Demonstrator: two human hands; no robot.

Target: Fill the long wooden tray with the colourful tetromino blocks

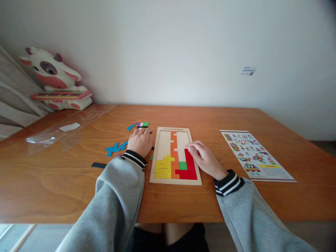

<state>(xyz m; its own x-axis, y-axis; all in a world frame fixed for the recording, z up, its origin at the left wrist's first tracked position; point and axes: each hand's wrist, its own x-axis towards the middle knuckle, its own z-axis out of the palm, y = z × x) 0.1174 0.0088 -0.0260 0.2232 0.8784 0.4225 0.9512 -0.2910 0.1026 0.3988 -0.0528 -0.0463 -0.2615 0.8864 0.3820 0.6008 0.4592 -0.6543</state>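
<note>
A wooden puzzle board [175, 182] lies in front of me, its lower part filled with yellow pieces [164, 168], orange pieces [173, 154], red pieces [187, 174] and a green piece [182, 165]. White base shows in the upper left and upper right. My left hand [140, 141] rests palm down just left of the board, fingers stretched over loose pieces and partly covering them. On the board's right side is my right hand [202, 156], its fingers bent together by the top of the red column. Whatever those fingertips may hold is hidden.
Loose blue pieces [113, 149] and a black strip [99, 165] lie to the left. Purple, white and green pieces [145, 124] sit beyond my left hand. A printed pattern sheet [265, 168] lies right, clear plastic wrapping [47, 140] left, and a cow toy keyboard [61, 94] stands behind.
</note>
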